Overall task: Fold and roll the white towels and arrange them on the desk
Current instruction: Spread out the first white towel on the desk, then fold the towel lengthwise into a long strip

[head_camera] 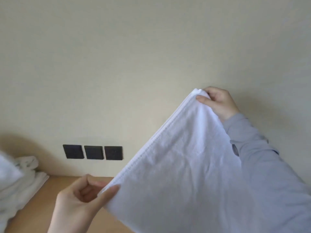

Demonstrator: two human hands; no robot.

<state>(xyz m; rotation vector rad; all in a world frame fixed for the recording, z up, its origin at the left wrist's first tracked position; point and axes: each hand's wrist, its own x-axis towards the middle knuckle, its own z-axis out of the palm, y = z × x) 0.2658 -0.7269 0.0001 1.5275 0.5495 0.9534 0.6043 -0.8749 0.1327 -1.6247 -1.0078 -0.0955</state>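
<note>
A white towel (181, 174) hangs in the air in front of me, doubled over, its hemmed top edge slanting up from lower left to upper right. My left hand (80, 197) pinches the lower corner between thumb and fingers, just above the wooden desk (55, 190). My right hand (217, 103) is raised higher at the right and pinches the upper corner. The towel's lower part runs out of the frame at the bottom and hides part of my right sleeve.
A heap of loose white towels (20, 184) lies on the desk at the far left. Three dark wall plates (93, 152) sit side by side on the pale wall behind the desk.
</note>
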